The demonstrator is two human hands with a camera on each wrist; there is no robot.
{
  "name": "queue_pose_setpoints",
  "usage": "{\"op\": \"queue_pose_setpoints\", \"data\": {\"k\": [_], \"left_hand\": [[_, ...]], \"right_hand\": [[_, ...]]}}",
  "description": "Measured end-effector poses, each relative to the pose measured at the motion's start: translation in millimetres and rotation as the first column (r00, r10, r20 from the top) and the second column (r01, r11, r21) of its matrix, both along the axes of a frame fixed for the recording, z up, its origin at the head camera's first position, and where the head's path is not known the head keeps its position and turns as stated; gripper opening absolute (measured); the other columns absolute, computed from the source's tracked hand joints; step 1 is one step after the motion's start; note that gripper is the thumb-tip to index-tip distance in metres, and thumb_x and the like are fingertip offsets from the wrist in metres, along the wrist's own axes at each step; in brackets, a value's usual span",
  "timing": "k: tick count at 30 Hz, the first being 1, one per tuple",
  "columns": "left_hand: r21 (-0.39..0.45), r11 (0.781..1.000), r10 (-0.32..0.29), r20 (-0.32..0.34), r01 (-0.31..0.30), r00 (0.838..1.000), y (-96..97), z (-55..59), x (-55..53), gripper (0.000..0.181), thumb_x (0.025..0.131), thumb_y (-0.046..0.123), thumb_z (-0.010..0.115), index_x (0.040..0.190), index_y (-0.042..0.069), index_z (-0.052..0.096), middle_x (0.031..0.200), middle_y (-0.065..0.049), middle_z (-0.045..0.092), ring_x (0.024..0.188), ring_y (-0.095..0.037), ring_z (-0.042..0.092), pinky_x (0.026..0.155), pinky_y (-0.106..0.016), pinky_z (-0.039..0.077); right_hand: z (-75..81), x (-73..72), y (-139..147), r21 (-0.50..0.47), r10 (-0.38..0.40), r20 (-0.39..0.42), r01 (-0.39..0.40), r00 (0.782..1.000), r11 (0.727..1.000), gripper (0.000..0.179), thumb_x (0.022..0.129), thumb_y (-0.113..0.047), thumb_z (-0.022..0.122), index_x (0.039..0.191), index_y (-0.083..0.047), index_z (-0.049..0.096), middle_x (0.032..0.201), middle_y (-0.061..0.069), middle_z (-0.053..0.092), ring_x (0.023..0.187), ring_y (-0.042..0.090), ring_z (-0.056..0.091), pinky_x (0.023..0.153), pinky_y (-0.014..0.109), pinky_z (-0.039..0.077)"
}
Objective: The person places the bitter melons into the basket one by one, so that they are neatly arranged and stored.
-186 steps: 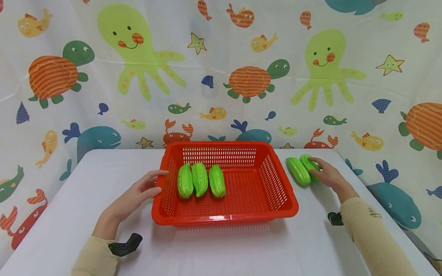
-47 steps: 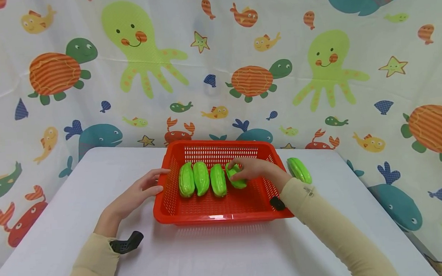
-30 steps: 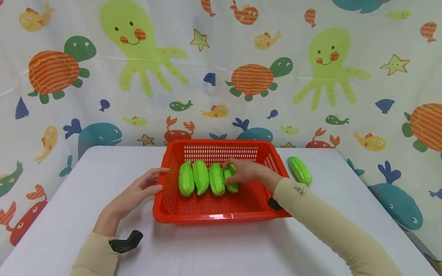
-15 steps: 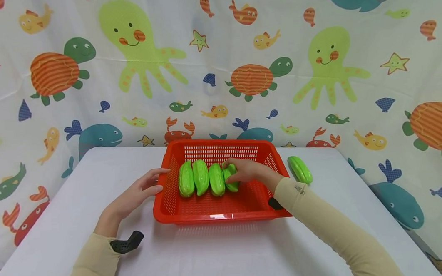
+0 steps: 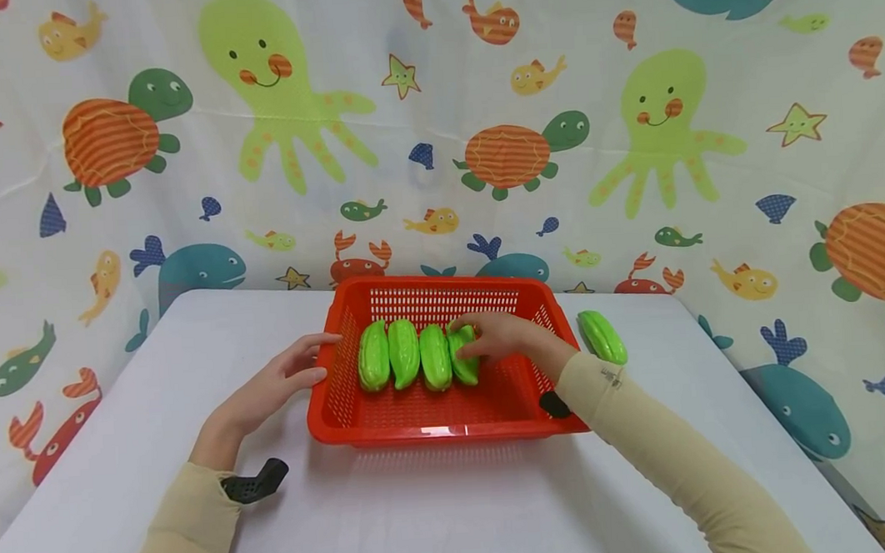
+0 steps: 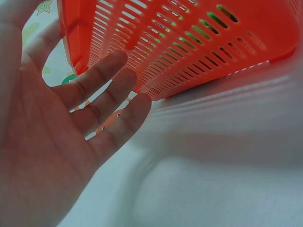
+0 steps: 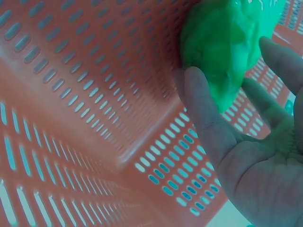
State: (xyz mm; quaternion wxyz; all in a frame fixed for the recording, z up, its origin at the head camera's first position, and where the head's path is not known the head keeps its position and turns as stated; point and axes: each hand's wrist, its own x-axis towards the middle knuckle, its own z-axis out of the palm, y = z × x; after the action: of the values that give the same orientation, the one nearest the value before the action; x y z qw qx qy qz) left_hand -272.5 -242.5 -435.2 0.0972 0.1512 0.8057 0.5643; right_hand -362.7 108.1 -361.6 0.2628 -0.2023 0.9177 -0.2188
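Observation:
A red plastic basket (image 5: 494, 403) with slotted walls stands on the table. Inside, a row of green ridged bitter melons lines its left half, among them a left one (image 5: 374, 357), a second (image 5: 404, 354) and a third (image 5: 435, 360). My right hand (image 5: 494, 334) reaches into the basket over the rightmost bitter melon (image 5: 466, 367). In the right wrist view its thumb and fingers are spread loosely about the end of that bitter melon (image 7: 222, 42), thumb tip right at its edge. My left hand (image 5: 271, 387) rests its extended fingertips against the basket's left wall.
One more bitter melon (image 5: 602, 337) lies on the white table (image 5: 425, 511), to the right of the basket. Behind the table hangs a curtain (image 5: 420, 127) printed with sea animals. A black wrist device (image 5: 256, 482) sits on the left sleeve.
My right hand has brought a bitter melon from the table into the basket, set it beside the third, and now shifts slightly right, fingers loosening. The left hand has stayed at the basket wall.

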Motion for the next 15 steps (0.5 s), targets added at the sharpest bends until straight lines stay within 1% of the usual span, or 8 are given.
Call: {"op": "queue_pose_setpoints", "data": {"k": [3,6,8,12,13,15], "left_hand": [[0.001,1.0,-0.001,0.001,0.001,1.0,0.0,0.5,-0.6,0.052,0.098,0.034,0.056,0.146,0.024,0.039,0.148,-0.018,0.037,0.135,-0.041,0.034,0.099,-0.062,0.041],[0.003,1.0,-0.002,-0.001,0.002,1.0,-0.1,0.6,-0.7,0.052,0.098,0.034,0.056,0.146,0.024,0.038,0.148,-0.018,0.037,0.134,-0.041,0.035,0.099,-0.062,0.041],[0.003,1.0,-0.002,-0.001,0.002,1.0,-0.2,0.4,-0.5,0.052,0.098,0.033,0.056,0.146,0.024,0.038,0.148,-0.018,0.037,0.134,-0.041,0.035,0.099,-0.061,0.041],[-0.001,1.0,0.0,0.0,0.0,1.0,0.1,0.3,0.1,0.053,0.098,0.034,0.056,0.147,0.024,0.038,0.149,-0.018,0.036,0.135,-0.041,0.034,0.099,-0.061,0.042],[-0.002,1.0,0.001,0.002,-0.001,1.0,0.2,0.4,0.2,0.053,0.098,0.034,0.056,0.147,0.024,0.038,0.149,-0.018,0.036,0.135,-0.041,0.034,0.099,-0.062,0.042],[-0.002,1.0,0.001,0.002,-0.001,1.0,0.3,0.2,0.2,0.053,0.098,0.034,0.056,0.147,0.024,0.038,0.149,-0.018,0.036,0.135,-0.041,0.034,0.099,-0.061,0.042]], "right_hand": [[1.8,-1.2,3,-0.011,0.001,0.006,-0.001,1.0,1.0,0.049,0.091,-0.025,0.07,0.137,-0.019,0.055,0.113,0.013,0.056,0.093,0.022,0.06,0.078,0.033,0.057],[4.0,-0.5,4,-0.03,-0.002,0.011,0.002,1.0,1.0,0.05,0.092,-0.026,0.07,0.138,-0.018,0.054,0.114,0.013,0.056,0.095,0.023,0.061,0.081,0.035,0.057],[5.5,0.1,5,-0.032,-0.004,-0.011,0.003,1.0,0.999,0.05,0.092,-0.027,0.069,0.138,-0.018,0.054,0.119,0.013,0.057,0.099,0.024,0.061,0.083,0.035,0.056],[8.9,-0.6,7,-0.012,-0.019,-0.097,0.018,0.995,1.0,0.048,0.091,-0.031,0.068,0.136,-0.018,0.057,0.13,0.009,0.058,0.113,0.025,0.056,0.093,0.04,0.052],[9.8,-1.3,8,-0.008,-0.025,-0.118,0.025,0.993,1.0,0.047,0.091,-0.032,0.068,0.135,-0.018,0.058,0.131,0.008,0.058,0.116,0.025,0.055,0.094,0.041,0.051],[12.3,-1.5,9,-0.018,-0.048,-0.135,0.045,0.99,0.999,0.047,0.09,-0.032,0.069,0.134,-0.017,0.059,0.132,0.008,0.058,0.119,0.025,0.053,0.096,0.043,0.05]]}}
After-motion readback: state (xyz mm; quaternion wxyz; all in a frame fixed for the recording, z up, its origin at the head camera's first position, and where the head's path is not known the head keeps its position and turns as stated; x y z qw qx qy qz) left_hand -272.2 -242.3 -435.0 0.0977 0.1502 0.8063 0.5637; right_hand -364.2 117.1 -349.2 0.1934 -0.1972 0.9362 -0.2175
